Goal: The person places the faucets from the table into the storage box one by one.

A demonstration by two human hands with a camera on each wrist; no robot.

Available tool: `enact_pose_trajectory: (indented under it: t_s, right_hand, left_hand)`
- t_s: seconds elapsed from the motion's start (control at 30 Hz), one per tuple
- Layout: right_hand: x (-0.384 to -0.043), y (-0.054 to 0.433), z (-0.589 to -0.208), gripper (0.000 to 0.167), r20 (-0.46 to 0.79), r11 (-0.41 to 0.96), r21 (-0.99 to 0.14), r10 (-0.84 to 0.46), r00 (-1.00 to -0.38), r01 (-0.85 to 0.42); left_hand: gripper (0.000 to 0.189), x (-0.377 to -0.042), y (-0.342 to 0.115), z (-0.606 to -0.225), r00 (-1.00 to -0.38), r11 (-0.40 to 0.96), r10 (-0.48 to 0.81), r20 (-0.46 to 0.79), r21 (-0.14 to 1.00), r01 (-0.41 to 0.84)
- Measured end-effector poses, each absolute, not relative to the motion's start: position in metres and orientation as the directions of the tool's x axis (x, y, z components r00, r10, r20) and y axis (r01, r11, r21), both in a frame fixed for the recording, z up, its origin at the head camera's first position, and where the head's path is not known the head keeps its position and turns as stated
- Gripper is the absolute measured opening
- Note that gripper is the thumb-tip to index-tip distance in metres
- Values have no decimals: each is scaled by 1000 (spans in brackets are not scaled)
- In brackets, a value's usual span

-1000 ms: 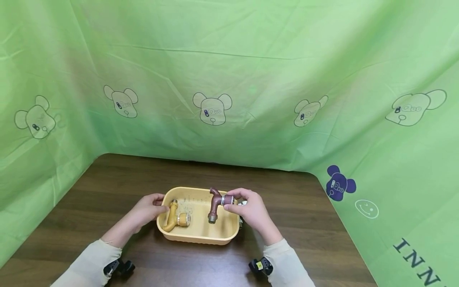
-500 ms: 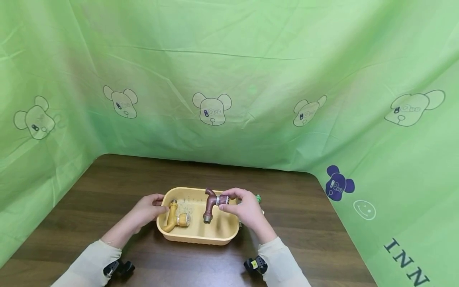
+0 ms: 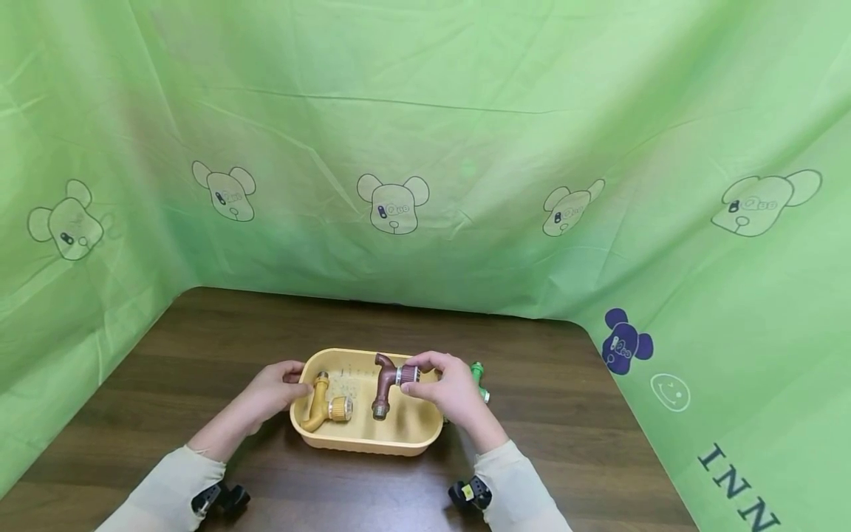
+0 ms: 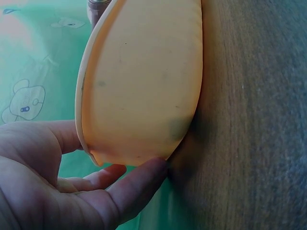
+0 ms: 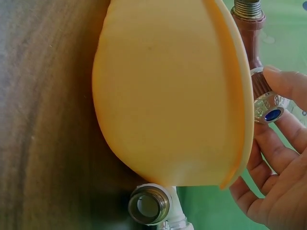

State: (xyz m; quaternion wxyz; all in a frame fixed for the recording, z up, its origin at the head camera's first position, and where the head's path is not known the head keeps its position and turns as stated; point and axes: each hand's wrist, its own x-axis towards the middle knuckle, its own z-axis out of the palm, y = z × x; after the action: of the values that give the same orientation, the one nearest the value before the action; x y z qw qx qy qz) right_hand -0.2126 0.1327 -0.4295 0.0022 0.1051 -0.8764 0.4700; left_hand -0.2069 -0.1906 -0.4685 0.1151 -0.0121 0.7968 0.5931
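My left hand [image 3: 269,391] grips the left end of a yellow plastic basin [image 3: 366,446], thumb over the rim and fingers along the outside wall. Inside the basin's left half lies a yellow faucet [image 3: 322,408] with a ribbed knob. Over the right half, my right hand [image 3: 450,388] pinches a dark red faucet [image 3: 384,388] by its ribbed knob, its threaded end pointing toward the near side. The right wrist view shows thumb and fingers around that knob, which has a blue cap [image 5: 273,115], just beyond the basin's rim.
Beside the basin's right end, partly hidden behind my right hand, a green faucet [image 3: 477,372] lies on the brown wooden table [image 3: 572,443]. A white faucet [image 5: 175,211] with a threaded metal mouth is close to the basin's base. Green printed cloth [image 3: 399,273] encloses the table.
My right hand has moved left with the dark red faucet, farther over the basin, and the green faucet has come into sight behind it. My left hand stays on the basin's rim.
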Motion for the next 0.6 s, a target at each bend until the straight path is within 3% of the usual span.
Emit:
enact_pose_trajectory:
  t_s: [0.6]
  right_hand:
    - [-215, 120, -435, 34, 117, 570, -784, -251, -961, -244]
  left_hand:
    - [54, -209, -191, -469, -972, 303, 126, -196, 941, -151]
